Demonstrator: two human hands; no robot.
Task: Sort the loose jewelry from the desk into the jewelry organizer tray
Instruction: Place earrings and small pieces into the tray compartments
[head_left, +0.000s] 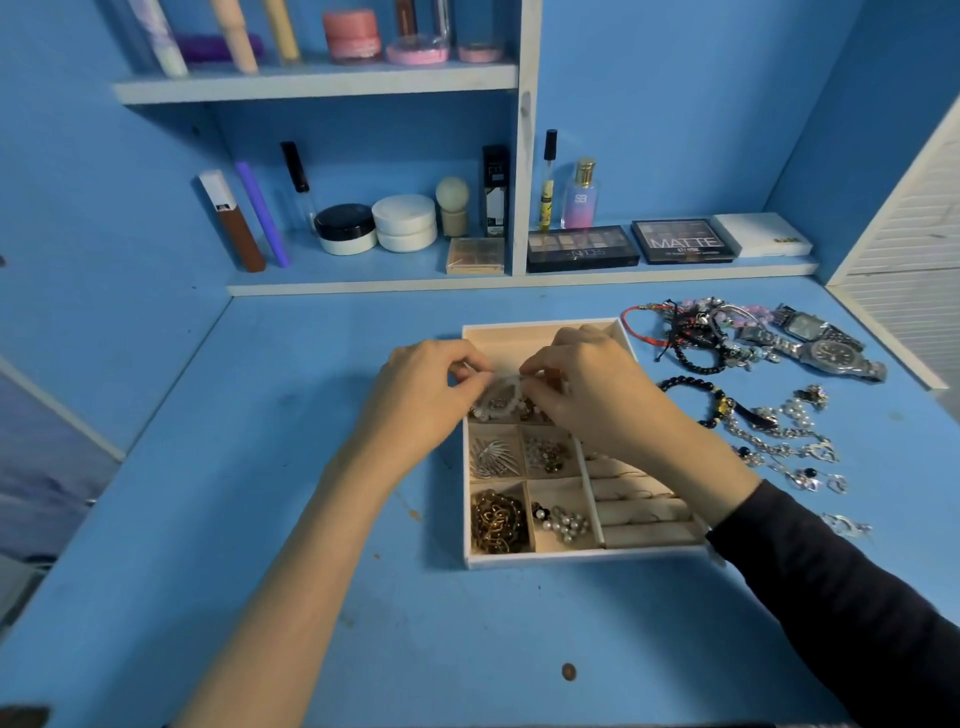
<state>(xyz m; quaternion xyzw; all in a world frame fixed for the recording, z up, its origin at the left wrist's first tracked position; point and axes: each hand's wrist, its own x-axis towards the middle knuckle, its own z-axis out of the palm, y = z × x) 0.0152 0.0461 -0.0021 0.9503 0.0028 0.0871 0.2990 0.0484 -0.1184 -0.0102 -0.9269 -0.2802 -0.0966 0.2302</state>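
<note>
A beige jewelry organizer tray (540, 330) lies on the blue desk, with small compartments holding chains, pearls and brooches and ring rolls on its right side. Over the tray's middle, my left hand (421, 389) and my right hand (587, 395) both pinch a white beaded bracelet (493, 397), one at each end. The bracelet hangs just above a small compartment. Loose jewelry lies right of the tray: a tangle of bracelets (691, 327), two watches (826, 343), a black bead bracelet (696, 387) and silver chain necklaces (784, 441).
Shelves at the back carry cosmetics: jars (405, 221), tubes, perfume bottles (582, 195) and eyeshadow palettes (582, 248). A white slatted panel (904, 234) borders the desk on the right. Bare blue desk (311, 389) spreads left of and in front of the tray.
</note>
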